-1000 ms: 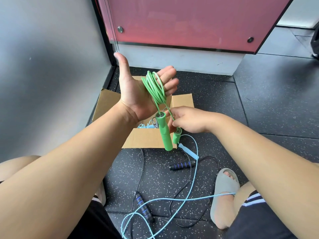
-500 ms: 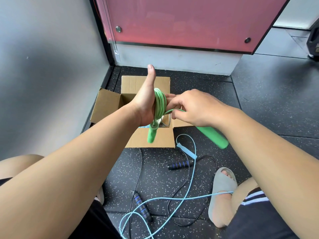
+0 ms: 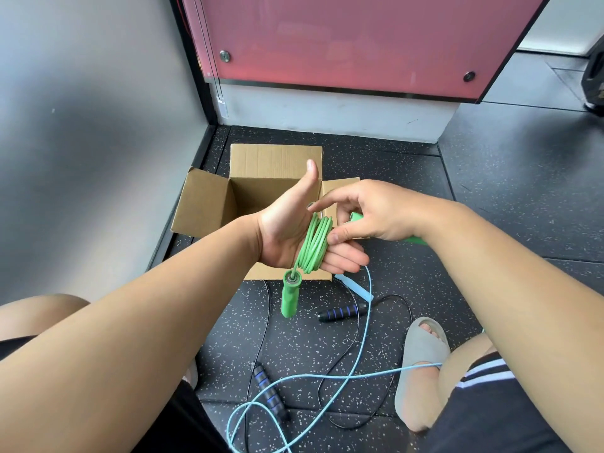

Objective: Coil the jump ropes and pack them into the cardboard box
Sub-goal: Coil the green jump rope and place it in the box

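A green jump rope (image 3: 313,245) is coiled around the fingers of my left hand (image 3: 287,230), palm up above the open cardboard box (image 3: 209,204). One green handle (image 3: 290,294) dangles below that hand. My right hand (image 3: 369,210) grips the other green handle (image 3: 415,239), mostly hidden under it, and pinches the coil with thumb and forefinger. On the floor lie a light blue rope (image 3: 362,351) and a black rope with blue-striped handles (image 3: 340,312).
The box sits in a corner between a grey wall (image 3: 81,125) on the left and a pink panel (image 3: 343,37) behind. A second black handle (image 3: 269,392) lies by my knees. My foot in a grey slipper (image 3: 421,351) rests at the right on the speckled floor.
My left hand has lowered and turned so the coil lies across its fingers. My right hand has carried the second green handle round to the coil's far side.
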